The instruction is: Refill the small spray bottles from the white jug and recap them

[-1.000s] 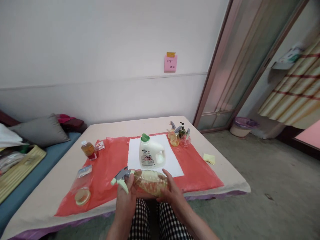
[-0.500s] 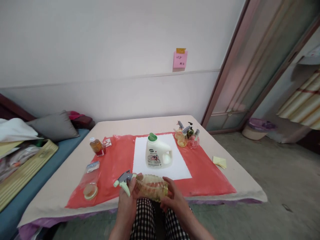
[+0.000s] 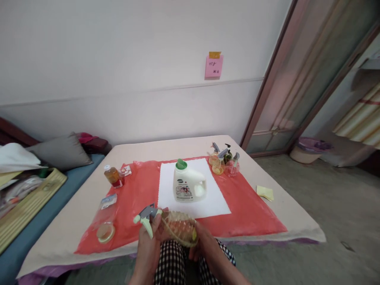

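A clear yellowish spray bottle lies sideways across my lap, its grey and pale green trigger head pointing left. My left hand is wrapped round its neck, just below the trigger. At the base end, my right hand grips the bottle from the right; some of those fingers are hidden beneath it. Beyond my hands, a white jug with a handle and a green cap stands upright on a white sheet.
Several spray and pump bottles cluster at the back right. On the left of the red sheet are an amber bottle, a clear packet and a round lid-like disc. A folded yellow cloth lies near the right edge.
The spray bottle has rolled and tilted in my hands, its base end now lower and turned slightly toward me. My view has shifted right. Things on the table stay put.
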Demonstrator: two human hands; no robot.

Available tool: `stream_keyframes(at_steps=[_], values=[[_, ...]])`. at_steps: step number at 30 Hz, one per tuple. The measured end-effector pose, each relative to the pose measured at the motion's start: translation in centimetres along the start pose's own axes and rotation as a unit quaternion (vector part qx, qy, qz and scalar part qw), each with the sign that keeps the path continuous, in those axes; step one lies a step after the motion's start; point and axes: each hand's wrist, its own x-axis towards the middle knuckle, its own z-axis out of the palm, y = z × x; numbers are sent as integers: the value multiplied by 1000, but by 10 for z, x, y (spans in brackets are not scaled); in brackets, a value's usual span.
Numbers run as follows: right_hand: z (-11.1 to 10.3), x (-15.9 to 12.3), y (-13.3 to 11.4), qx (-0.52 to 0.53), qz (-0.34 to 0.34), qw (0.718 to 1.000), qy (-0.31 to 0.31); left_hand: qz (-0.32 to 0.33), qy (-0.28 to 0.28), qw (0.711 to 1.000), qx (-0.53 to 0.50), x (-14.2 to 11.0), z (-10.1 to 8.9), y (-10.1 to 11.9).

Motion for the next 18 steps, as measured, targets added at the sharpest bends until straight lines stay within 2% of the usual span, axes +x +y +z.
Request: stream_keyframes(at_steps=[4,9,12,14,16,18], values=[[1,5,4,30,-57,998,8,0,25,1000,7,4,-1,2],[6,10,4,3,-21,1000,-8,-9,27,999,29,11,-2,1],[9,11,2,20,-50,998,-14,-5,33,998,51,16,-6,-1],[8,13,2,27,-65,998,7,2,47,997,62,25,-11,-2],[4,17,4,15,-36,998,41,38,68,994,76,44,-17,0],[-4,20,9,-7,-4,998,57,116,95,982,113,74,-20,6]])
